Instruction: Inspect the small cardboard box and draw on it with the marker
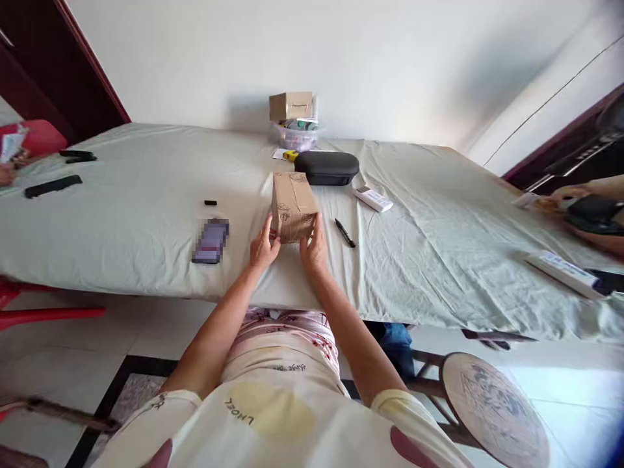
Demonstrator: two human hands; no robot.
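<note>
The taped cardboard box (293, 206) lies on the cloth-covered desk (136, 247) straight ahead of the person, with its long axis running away from the body toward the wall, so only its short near end faces the hands. The left hand (264, 246) presses against the near left corner of the box, fingers curled up along that side, and the right hand (313, 248) mirrors it on the near right corner; both hands are partly closed around the box end, clasping it between them rather than gripping with a fist. Neither hand is nearer than the other: the box sits squarely between them, its bulk extending beyond the fingertips. Just right of the box lies a black pen (345, 233), angled, apart from the right hand. Beyond the far end of the box rests a dark zipped case (326, 168), close to it though whether touching cannot be told. Right of the box and farther off is a white remote (373, 198). Left of the box, well apart, lie a phone (211, 241) and a small black cap (210, 203)
</note>
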